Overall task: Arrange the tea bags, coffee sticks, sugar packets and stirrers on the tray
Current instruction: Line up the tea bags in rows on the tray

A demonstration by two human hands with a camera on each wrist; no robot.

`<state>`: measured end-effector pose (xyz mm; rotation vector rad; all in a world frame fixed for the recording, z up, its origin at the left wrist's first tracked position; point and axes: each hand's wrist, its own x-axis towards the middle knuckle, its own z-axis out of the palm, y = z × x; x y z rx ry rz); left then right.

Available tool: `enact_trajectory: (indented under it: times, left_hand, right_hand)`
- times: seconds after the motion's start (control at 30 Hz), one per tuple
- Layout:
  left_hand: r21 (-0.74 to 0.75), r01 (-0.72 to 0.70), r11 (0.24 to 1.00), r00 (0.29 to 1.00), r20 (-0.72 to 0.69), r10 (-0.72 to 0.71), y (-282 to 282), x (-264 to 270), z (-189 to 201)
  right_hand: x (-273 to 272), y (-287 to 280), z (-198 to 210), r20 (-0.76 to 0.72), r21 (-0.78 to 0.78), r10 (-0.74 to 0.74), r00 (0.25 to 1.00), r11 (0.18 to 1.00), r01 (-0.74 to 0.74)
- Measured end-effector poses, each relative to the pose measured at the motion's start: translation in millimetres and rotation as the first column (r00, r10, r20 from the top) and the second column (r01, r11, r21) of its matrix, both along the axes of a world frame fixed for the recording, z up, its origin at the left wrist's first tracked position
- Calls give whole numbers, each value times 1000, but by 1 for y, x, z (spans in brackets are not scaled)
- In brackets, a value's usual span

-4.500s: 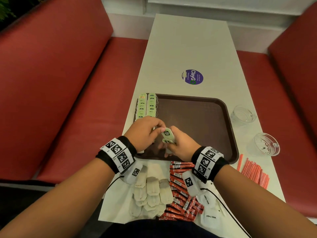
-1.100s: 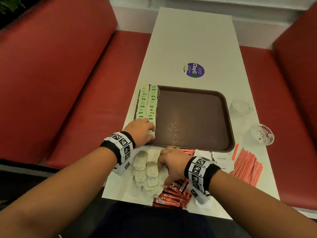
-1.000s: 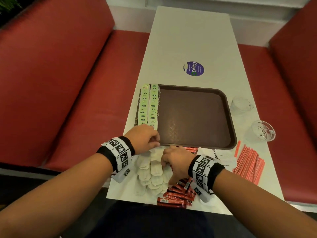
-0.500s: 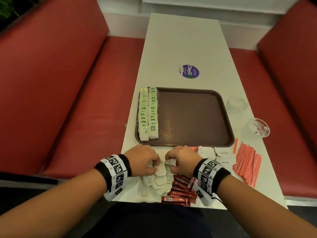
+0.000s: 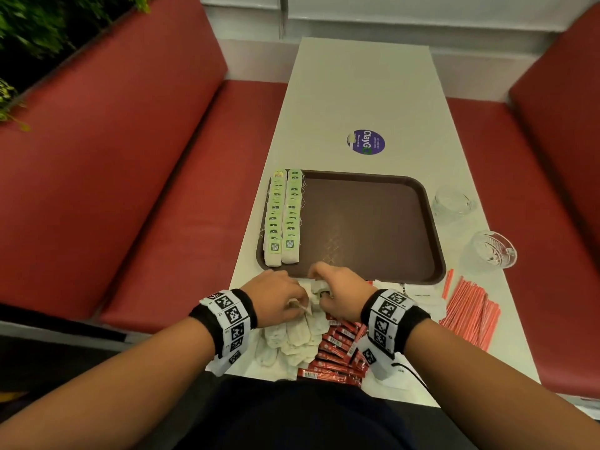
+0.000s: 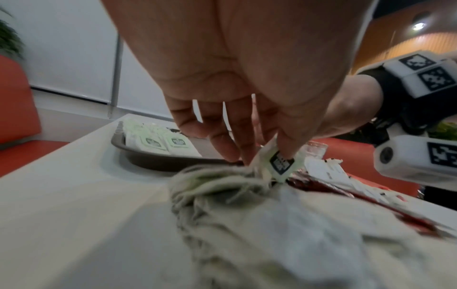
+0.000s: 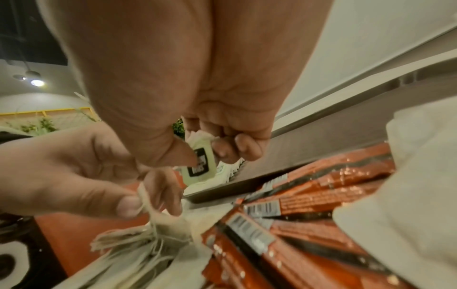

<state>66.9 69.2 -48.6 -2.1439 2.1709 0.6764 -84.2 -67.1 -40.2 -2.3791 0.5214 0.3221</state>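
My left hand (image 5: 302,303) pinches the top of a tea bag (image 7: 158,217) from the loose pile of tea bags (image 5: 292,336) at the table's near edge. Close beside it, my right hand (image 5: 319,287) pinches a pale green tag (image 7: 200,166) with a black label between thumb and fingers. Two rows of green-tagged tea bags (image 5: 282,219) lie along the left side of the brown tray (image 5: 367,222). Red coffee sticks (image 5: 337,349) lie right of the pile, under my right wrist. White sugar packets (image 5: 422,292) and orange stirrers (image 5: 470,315) lie further right.
Two glass dishes (image 5: 453,203) (image 5: 493,251) stand right of the tray. A purple sticker (image 5: 366,142) is on the white table beyond it. Red benches (image 5: 146,190) run along both sides. Most of the tray's floor is bare.
My left hand came back from the near end of the tray's tea bag rows to the loose pile. Both hands now pinch at a tea bag and tag there.
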Motion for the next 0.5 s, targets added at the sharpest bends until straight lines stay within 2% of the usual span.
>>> enact_trajectory:
  times: [0.13, 0.23, 0.37, 0.5]
  left_hand:
    - [-108, -166, 980, 981, -117, 154, -6, 3, 10]
    - [-170, -246, 954, 962, -167, 218, -11, 5, 15]
    - [-197, -374, 906, 912, -256, 320, -14, 4, 25]
    - [-209, -436, 875, 874, -330, 356, -15, 2, 35]
  right_hand:
    - [-3, -11, 4, 34, 71, -47, 998, 996, 45]
    - [-5, -20, 9, 81, 83, -48, 996, 996, 41]
    - [-7, -26, 14, 157, 78, -40, 987, 997, 28]
    - [-4, -35, 14, 141, 38, -12, 990, 999, 6]
